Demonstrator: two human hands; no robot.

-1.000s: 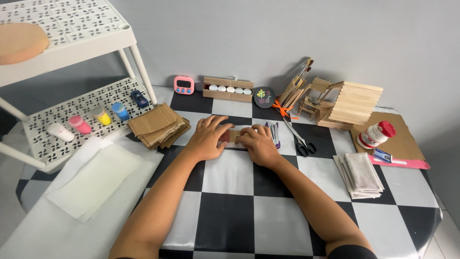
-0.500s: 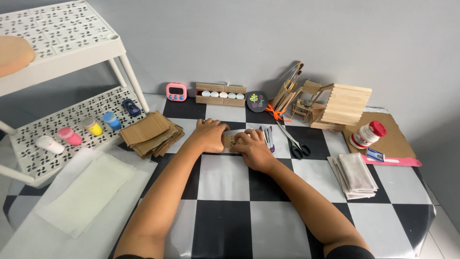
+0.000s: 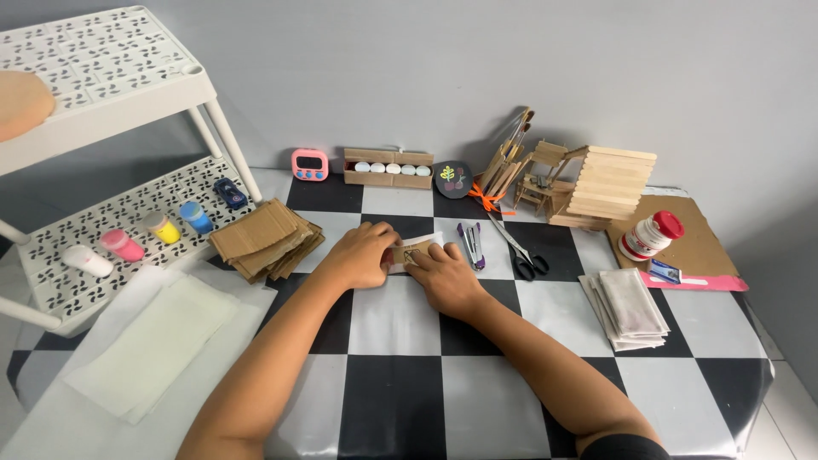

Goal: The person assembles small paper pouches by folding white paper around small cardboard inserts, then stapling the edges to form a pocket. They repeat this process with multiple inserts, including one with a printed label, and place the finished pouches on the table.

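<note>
- On the checkered counter, both hands meet over a small brown cardboard piece that lies on a white square near the middle of the far half.
- Left hand lies palm down on the left end of the cardboard piece, its fingers together and curled over the edge, pressing it flat.
- Right hand rests just beside it on the right, fingers close together, their tips pinning the front edge of the same piece; the two hands nearly touch.
- Under the cardboard piece a white sheet corner shows between the hands.
- Just right of the right hand lies a purple stapler, and beyond it black-handled scissors with orange ties.
- Left of the left hand sits a stack of brown cardboard sheets, fanned slightly.
- Against the wall stand a pink timer, a wooden box of white round things, a dark round disc and a craft-stick structure.
- At the right edge are a white glue bottle with a red cap on a brown board, and a pile of folded pale cloths.
- A white perforated shelf rack at the left holds small paint bottles.
</note>
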